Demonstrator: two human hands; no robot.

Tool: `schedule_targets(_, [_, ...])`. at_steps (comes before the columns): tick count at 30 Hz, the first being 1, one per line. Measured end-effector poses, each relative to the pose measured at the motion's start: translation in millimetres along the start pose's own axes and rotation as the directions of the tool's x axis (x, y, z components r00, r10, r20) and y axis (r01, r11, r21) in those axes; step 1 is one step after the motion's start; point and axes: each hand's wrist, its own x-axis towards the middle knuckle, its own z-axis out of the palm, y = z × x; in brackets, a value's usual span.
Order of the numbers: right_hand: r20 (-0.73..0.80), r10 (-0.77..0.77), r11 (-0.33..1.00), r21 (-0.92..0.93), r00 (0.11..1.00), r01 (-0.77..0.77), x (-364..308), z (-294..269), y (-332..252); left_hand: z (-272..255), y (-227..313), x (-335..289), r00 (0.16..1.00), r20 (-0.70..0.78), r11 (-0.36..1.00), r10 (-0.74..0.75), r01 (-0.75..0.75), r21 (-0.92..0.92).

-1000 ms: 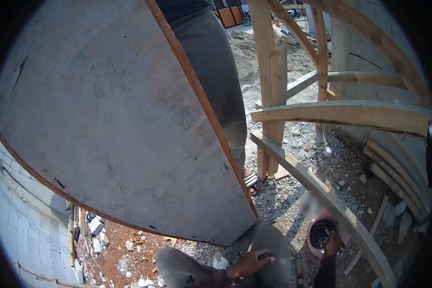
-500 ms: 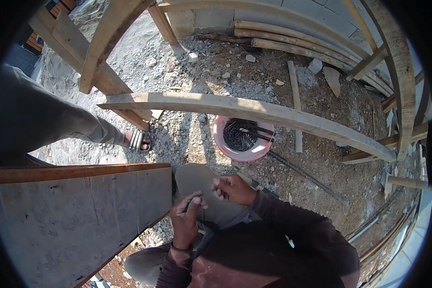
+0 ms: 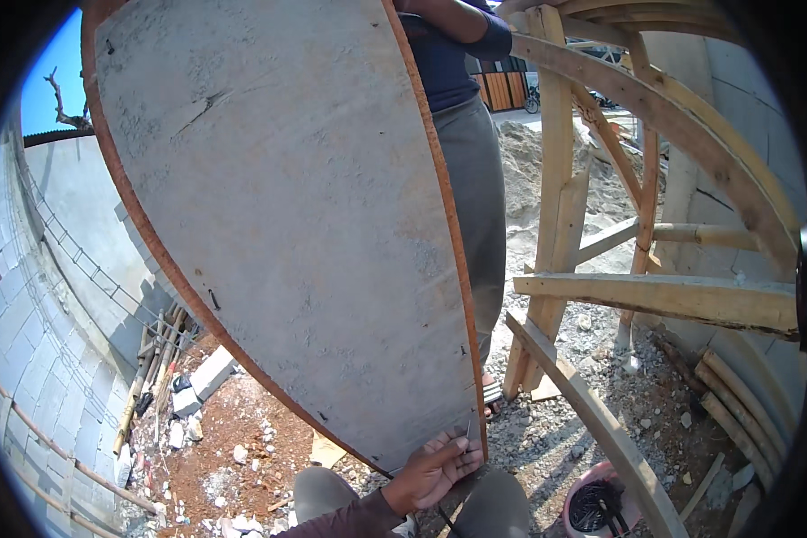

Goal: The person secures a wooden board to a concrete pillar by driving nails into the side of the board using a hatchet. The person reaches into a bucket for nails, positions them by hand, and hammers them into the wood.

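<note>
A large grey-faced wooden panel (image 3: 296, 206) with orange-brown edges stands tilted up in front of me and narrows toward its lower end. My left hand (image 3: 435, 468) is at that lower end, near the right corner, palm partly turned up. Between thumb and fingers it pinches a thin nail (image 3: 469, 429), which points upward by the panel's face. Small dark nails or bits of metal stick out of the panel in several spots. My right hand is out of the picture.
Behind the panel stands a co-worker in grey trousers (image 3: 473, 206), one arm by its top edge. To the right is a timber frame (image 3: 547, 260) with a slanting beam (image 3: 601, 430). A pink bucket (image 3: 635, 513) holds dark metal pieces. Block walls (image 3: 40, 377) and rubble lie left.
My view has swung left and up, bringing the panel to the centre. Both hands were close together above my knee; now the left is at the panel's lower end and the right is out of view.
</note>
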Motion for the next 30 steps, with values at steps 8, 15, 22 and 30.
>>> schedule_targets(8, [-0.363,-0.228,0.972,-0.032,0.904,0.232,-32,35,19,128,59,13,0.977,0.179,0.994,0.114,-0.111,-0.025])
schedule_targets(15, [-0.305,-0.128,0.972,0.151,0.944,0.18,-28,45,28,206,126,43,0.812,0.441,0.924,0.383,-0.335,-0.185])
schedule_targets(22, [-0.38,-0.089,0.847,0.457,0.921,0.27,-12,57,40,229,162,61,0.726,0.443,0.848,0.526,-0.403,-0.345])
schedule_targets(30, [-0.314,-0.28,0.645,0.638,0.907,0.42,-4,-93,-69,227,162,66,0.723,0.441,0.837,0.532,-0.371,-0.402])
